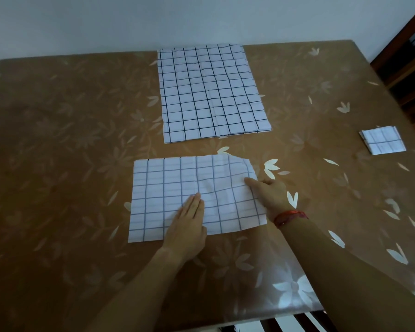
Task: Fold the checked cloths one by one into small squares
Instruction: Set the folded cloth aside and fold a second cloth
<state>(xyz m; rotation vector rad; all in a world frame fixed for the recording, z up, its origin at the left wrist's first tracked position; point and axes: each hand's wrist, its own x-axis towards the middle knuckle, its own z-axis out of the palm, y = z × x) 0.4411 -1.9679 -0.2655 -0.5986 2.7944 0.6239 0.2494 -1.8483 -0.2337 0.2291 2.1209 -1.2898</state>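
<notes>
Working piece: white cloth with a thin blue-grey check [173, 188], lying as a wide rectangle on the near-centre of the table, long side left to right. Top right corner is rumpled and slightly lifted, and wrinkles run through the right half. The left half lies flat.

Left hand [189, 221]: palm down on the cloth's near-middle, fingers straight and together, pressing flat and gripping nothing.

Right hand [271, 192]: at the cloth's right edge, with one finger reaching inward over the fabric. The rest of the fingers are hidden from this angle, so I can't tell if it's pinching the edge or just resting on it. There's a red thread bracelet [290, 215] on that wrist.

Further back, centre: a larger unfolded white cloth with a dark check [208, 92], lying flat. Offset edges at its right and near sides show more layers under it. It's apart from the working piece, with a strip of table between them.

Far right: a small folded square of checked cloth [382, 140], layered edges visible, well apart from both other cloths.

All of it sits on a table with a glossy tan floral-print cover [58, 140]. A pale wall [105, 20] is behind and dark wooden furniture [407, 56] is at the upper right.
</notes>
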